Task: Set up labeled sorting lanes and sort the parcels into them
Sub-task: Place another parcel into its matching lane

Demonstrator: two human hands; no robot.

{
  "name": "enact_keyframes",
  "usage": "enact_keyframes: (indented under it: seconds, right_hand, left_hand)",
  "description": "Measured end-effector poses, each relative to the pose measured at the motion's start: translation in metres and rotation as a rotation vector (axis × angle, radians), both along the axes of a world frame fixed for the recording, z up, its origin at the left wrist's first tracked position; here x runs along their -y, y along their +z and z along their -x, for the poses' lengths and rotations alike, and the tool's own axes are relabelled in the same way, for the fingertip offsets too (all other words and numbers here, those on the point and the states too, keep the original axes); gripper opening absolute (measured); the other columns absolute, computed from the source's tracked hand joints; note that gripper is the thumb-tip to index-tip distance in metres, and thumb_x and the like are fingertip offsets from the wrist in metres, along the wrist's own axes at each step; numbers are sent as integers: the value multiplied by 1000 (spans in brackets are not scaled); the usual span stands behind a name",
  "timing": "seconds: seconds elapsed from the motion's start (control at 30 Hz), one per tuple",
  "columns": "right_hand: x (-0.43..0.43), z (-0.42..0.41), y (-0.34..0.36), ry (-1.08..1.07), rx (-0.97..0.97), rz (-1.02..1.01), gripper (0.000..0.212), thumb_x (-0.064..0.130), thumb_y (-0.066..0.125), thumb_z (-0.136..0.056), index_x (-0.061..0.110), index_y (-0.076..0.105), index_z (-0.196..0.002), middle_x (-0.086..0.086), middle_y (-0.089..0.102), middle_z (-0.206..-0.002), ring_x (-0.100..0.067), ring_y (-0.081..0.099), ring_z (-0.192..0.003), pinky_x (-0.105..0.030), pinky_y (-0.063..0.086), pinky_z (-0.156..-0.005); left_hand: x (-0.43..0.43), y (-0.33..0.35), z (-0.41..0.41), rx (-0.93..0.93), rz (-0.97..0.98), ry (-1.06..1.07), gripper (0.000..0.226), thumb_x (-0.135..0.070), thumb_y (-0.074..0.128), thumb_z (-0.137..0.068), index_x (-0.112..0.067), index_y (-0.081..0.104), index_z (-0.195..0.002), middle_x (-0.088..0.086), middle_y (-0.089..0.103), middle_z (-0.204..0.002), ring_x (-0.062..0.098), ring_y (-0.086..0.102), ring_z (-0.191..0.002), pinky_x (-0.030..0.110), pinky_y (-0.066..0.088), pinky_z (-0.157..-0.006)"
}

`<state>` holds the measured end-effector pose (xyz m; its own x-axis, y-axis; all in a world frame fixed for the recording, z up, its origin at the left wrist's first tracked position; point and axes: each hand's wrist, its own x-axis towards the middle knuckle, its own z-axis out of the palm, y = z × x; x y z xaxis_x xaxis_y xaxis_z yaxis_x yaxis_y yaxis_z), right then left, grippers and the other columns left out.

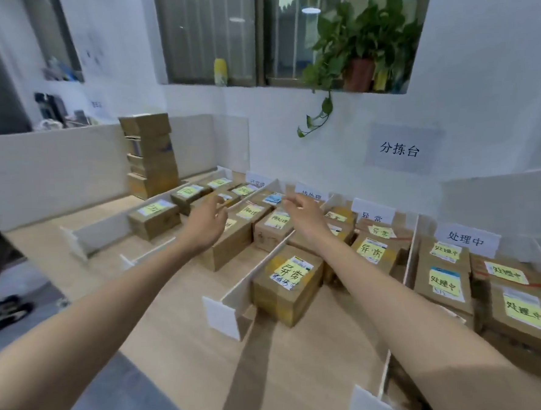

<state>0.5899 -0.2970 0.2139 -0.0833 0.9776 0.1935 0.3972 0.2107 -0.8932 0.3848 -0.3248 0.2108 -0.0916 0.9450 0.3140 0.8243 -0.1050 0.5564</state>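
the parcels [276, 225] are small taped cardboard boxes, each with a yellow handwritten note on top. they lie in four lanes on the wooden table [181, 321], parted by low white dividers [260, 265] and headed by upright cards [467, 238]. they look stiff and fairly light, with flat faces that offer a sure hold. i judge it best to take one by two opposite sides, keeping off the note and tape, which could peel or slip. the left hand [205, 221] and right hand [301, 215] hover over the second lane from the left, fingers loose and empty, touching no box that i can make out. a stack of boxes [150, 155] stands at the table's far left corner, with a wall sign [400, 149] and potted plant [360, 37] beyond.
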Motion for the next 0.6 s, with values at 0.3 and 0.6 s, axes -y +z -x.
enact_keyframes:
  seconds: [0.3, 0.6]
  right_hand:
    - [3, 167, 19, 192, 31, -71, 31, 24, 43, -99, 17, 59, -124, 1, 55, -131, -16, 50, -120, -26, 37, -91]
    - [14, 317, 33, 320, 0, -101, 28, 23, 44, -97, 20, 61, -119, 6, 57, -114, -13, 50, -107, -31, 41, -94]
  left_hand:
    - [39, 14, 152, 32, -65, 219, 36, -20, 40, -97, -5, 49, -128, 18, 50, -133, 30, 46, -121, 35, 35, -99]
    - [75, 22, 289, 32, -90, 362, 39, -21, 40, -99, -3, 45, -133, 18, 48, -137, 29, 44, -127, 35, 34, -103]
